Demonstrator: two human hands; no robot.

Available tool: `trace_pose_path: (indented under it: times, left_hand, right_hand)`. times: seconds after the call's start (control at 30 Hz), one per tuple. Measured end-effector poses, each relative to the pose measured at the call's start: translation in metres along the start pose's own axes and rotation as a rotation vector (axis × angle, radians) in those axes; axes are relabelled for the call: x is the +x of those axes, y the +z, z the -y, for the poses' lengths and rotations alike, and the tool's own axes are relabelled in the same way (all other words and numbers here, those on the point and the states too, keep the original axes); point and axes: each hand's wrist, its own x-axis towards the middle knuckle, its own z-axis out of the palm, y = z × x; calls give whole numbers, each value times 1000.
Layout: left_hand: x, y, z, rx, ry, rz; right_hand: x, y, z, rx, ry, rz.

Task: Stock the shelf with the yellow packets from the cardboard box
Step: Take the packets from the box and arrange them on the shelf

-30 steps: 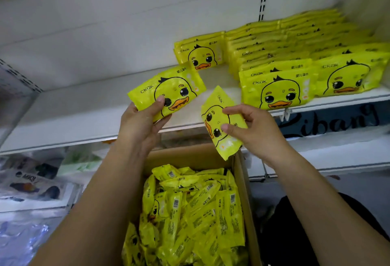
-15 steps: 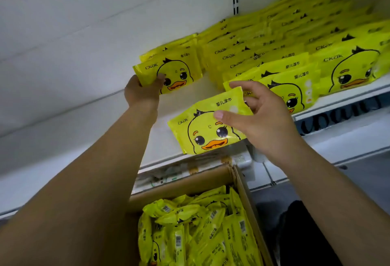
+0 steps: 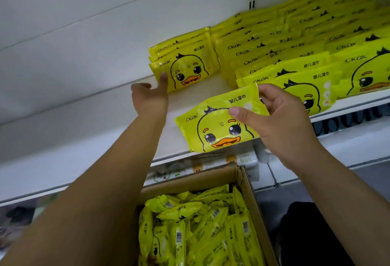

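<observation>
**Duck packet held at the shelf edge, another stack steadied**

A white shelf (image 3: pixel 190 99) runs across the view at about head height. Its right part is filled with overlapping rows of yellow packets (image 3: pixel 295 54), each printed with a cartoon duck face and the letters CKAK. Below the shelf, an open cardboard box (image 3: pixel 190 181) holds a loose heap of boxed packets (image 3: pixel 200 234), many showing their barcodes. To the left of the rows, apart from them, a small stack (image 3: pixel 185 65) of the same packets leans upright on the shelf, duck face forward. One held packet (image 3: pixel 213 128) hangs in the air in front of the shelf's front edge, tilted with its left end lower. The right hand (image 3: pixel 280 122) grasps it at its upper right corner, thumb on the printed face and fingers behind. The left hand (image 3: pixel 150 99) is released and grips nothing, one raised digit touching the lower left corner of the small stack's front packet.
</observation>
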Motion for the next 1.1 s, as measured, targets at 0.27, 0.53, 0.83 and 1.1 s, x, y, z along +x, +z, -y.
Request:
trace_pose_path:
  times: [0.27,0.53,0.83,1.1]
  left_hand:
    - [-119,-59,25,-432,-213,436]
    - [-189,-97,40,-583,-251,264]
    - [-228,-119,49,-981,-480,312]
    - [-225,-119,49,-1120,-506,215]
  right_hand:
    - [-20,4,5,196,65,-38]
    - [-49,17,5,73,194,-34]
    - [-64,17,12,313,364,20]
    - [-64,17,9,359,395,299]
